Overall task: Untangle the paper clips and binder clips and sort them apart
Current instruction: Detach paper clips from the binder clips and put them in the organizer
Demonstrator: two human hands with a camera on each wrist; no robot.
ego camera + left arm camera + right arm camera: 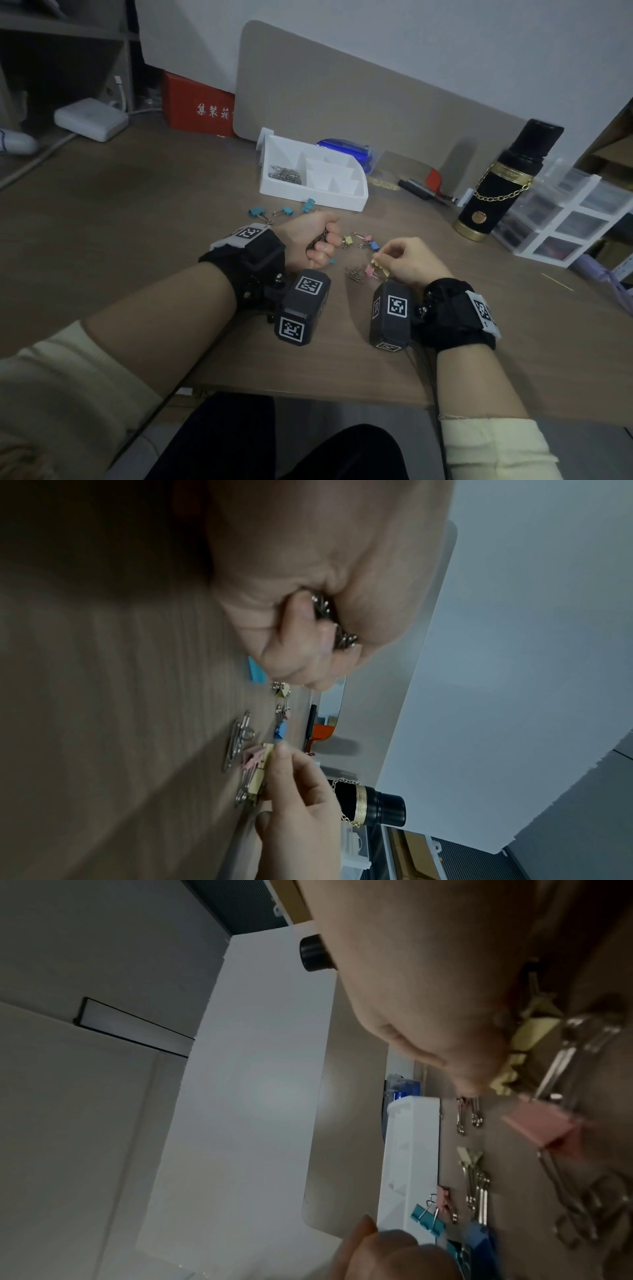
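My left hand [317, 240] is a closed fist gripping a bunch of metal paper clips [334, 626] just above the desk. My right hand [397, 260] pinches a yellow binder clip [380, 268] that hangs together with a pink binder clip [370, 270] and some wire clips. Loose paper clips [354, 274] lie just left of it. Between my hands sit yellow, pink and blue binder clips [359, 241]. Three teal binder clips [284, 210] lie in front of the white organiser tray [342, 202], whose left compartment holds paper clips [286, 174].
A black and gold flask [500, 185] stands at the right, beside clear drawer units [561, 219]. A blue stapler [346, 152], a red cutter [435, 181] and a red box [198, 106] lie behind the tray. A beige board leans on the wall.
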